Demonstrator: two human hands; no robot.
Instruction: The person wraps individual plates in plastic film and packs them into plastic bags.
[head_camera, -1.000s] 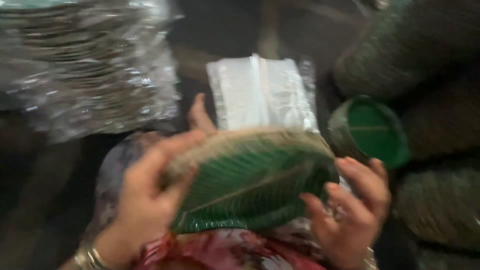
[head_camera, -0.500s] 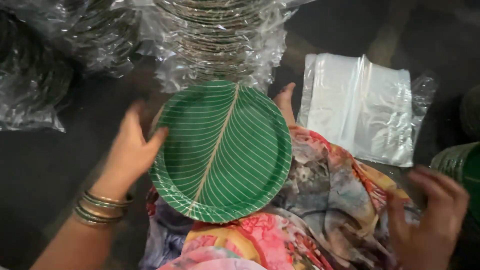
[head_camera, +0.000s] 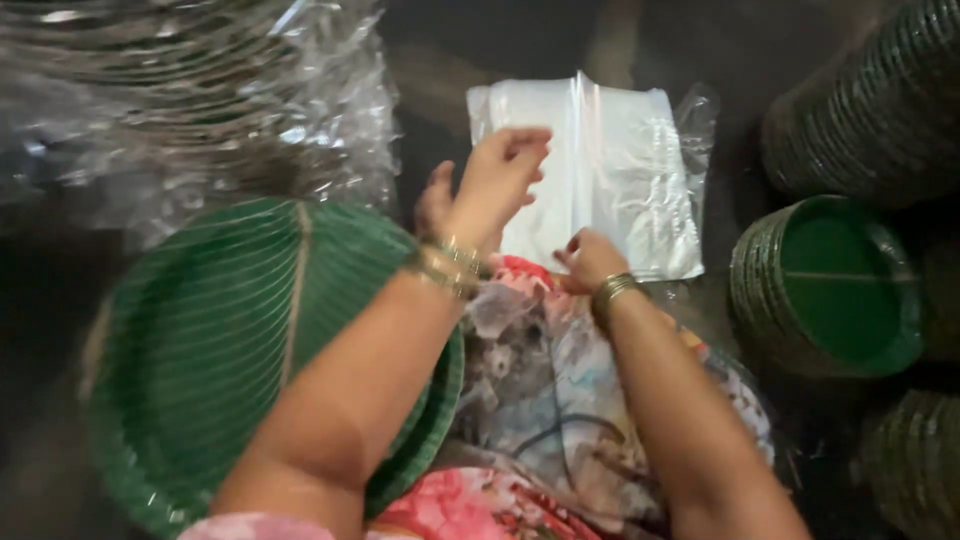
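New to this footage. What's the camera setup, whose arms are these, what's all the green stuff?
There is no machine here: a camera worn on a person's head looks down at that person's two bare arms and lap. The left hand and the right hand, both with bangles at the wrist, reach to the stack of clear plastic bags lying on the dark floor; their fingers touch its near edge, but whether they grip a bag is too blurred to tell. A stack of green leaf-patterned plates rests by the left arm. More plate stacks wrapped in clear plastic lie at upper left, and unwrapped green stacks sit at right.
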